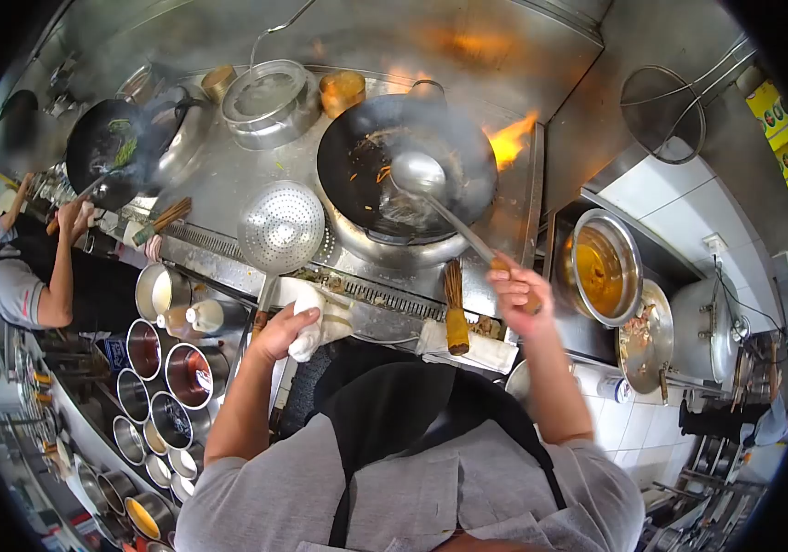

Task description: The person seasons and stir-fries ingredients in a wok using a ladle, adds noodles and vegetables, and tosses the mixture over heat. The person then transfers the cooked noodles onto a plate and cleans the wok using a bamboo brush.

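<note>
My right hand (523, 296) is closed round the wooden handle of a ladle (419, 173), whose bowl sits inside a black wok (343, 166). Some orange shreds and a little clear liquid show in the wok. With my left hand (285, 333) I grip a folded white cloth (319, 322) at the wok's near side. Left of the wok lies a perforated skimmer (281, 227), its handle running down beside my left hand. A bamboo brush (456, 317) rests between my hands on the stove's front edge.
Flames (510, 142) rise right of the wok. A lidded pot (270, 106) stands behind the skimmer. Metal containers (196, 375) crowd the left, and a bowl of orange liquid (604, 267) is at right. Another person (31, 276) works at a second wok (100, 152) on the far left.
</note>
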### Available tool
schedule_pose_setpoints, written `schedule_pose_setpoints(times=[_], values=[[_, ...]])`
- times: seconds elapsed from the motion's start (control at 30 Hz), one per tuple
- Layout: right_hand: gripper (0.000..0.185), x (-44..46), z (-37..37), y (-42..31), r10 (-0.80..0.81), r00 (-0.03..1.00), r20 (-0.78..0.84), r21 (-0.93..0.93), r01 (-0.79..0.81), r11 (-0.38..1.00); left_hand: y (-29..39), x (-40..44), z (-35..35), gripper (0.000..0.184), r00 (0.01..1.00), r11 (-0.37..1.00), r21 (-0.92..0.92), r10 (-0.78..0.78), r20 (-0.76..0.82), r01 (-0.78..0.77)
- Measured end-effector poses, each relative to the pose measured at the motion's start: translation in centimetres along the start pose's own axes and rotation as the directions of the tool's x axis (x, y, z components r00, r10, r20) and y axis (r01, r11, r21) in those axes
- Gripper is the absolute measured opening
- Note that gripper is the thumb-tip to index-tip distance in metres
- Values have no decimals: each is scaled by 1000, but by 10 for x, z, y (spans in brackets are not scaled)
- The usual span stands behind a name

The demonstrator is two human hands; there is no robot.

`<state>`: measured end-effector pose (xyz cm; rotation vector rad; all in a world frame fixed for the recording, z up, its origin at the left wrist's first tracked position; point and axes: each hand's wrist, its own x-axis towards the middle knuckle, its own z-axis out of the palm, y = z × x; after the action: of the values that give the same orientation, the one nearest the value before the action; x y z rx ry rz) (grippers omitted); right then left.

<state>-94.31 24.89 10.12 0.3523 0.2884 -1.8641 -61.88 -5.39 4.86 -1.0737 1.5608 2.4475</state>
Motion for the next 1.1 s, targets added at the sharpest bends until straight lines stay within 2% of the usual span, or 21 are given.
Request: schedule_pose_setpoints(times=[0.03,0.07,0.1,0.17,0.23,0.27,0.33,0.37,0.4,0.43,0.5,0.57,0.73,0.77,0.87,0.9,0.97,1.0,1.03,1.07,1.1], values=[[52,15,-33,5,-7,994,105,89,-2,996,2,-1,5,47,1000,999,42,3,-17,-2],[56,29,-55,24,-55,994,95,-4,55,998,5,-5,7,50,1000,995,95,-1,-12,2],[67,39,-64,51,-94,995,24,-191,97,977,3,-9,7,50,1000,996,92,4,-30,-1],[75,23,1,103,-209,952,-225,-443,90,892,0,-24,-3,53,1000,995,99,22,-13,-21],[80,32,-8,73,-134,969,-209,-518,7,855,-10,-39,-10,52,996,996,41,77,-44,-75],[81,37,-2,53,-94,982,-161,-433,15,901,-18,-45,-18,52,988,994,6,112,-105,-112],[77,58,1,27,-178,973,-149,-639,43,768,-41,-55,-50,50,975,990,-22,136,-176,-141],[79,76,-13,23,-262,961,-92,-899,32,436,-43,-69,-57,50,973,990,-29,130,-193,-138],[84,88,-14,29,-358,930,-85,-990,-118,-71,-40,-82,-60,50,972,991,48,129,-197,-122],[84,103,-28,26,-346,936,-71,-991,-105,-80,-35,-89,-66,50,970,985,128,139,-201,-115],[90,146,-53,20,-446,778,443,-684,-29,-729,-62,-94,-99,47,932,923,247,336,-137,-296],[91,179,-12,38,-457,788,413,-714,-31,-700,-61,-120,-114,47,935,931,242,316,-163,-272],[85,306,108,120,-382,913,145,-988,116,-97,-34,-173,-134,54,896,923,216,367,-250,-318],[84,356,111,132,-390,900,194,-981,177,-79,-20,-183,-131,56,883,922,173,382,-272,-345],[89,507,97,171,-430,780,455,-828,193,-526,-24,-199,-157,62,819,885,122,463,-338,-450],[89,501,126,203,-417,872,258,-908,72,-412,-40,-201,-177,63,811,881,152,472,-345,-448],[91,526,144,244,-403,906,126,-916,-49,-397,-7,-222,-167,65,794,884,115,459,-400,-453],[75,561,141,258,-394,919,25,-999,8,-44,4,-228,-166,65,792,889,108,446,-417,-444],[56,584,153,261,-292,956,-30,-933,78,350,7,-231,-170,66,792,899,131,432,-432,-419],[39,608,164,263,-185,979,-84,-717,70,693,10,-228,-174,64,788,892,95,437,-433,-443],[16,616,185,257,-31,999,-32,-351,18,936,10,-224,-176,61,788,884,53,439,-432,-464]])
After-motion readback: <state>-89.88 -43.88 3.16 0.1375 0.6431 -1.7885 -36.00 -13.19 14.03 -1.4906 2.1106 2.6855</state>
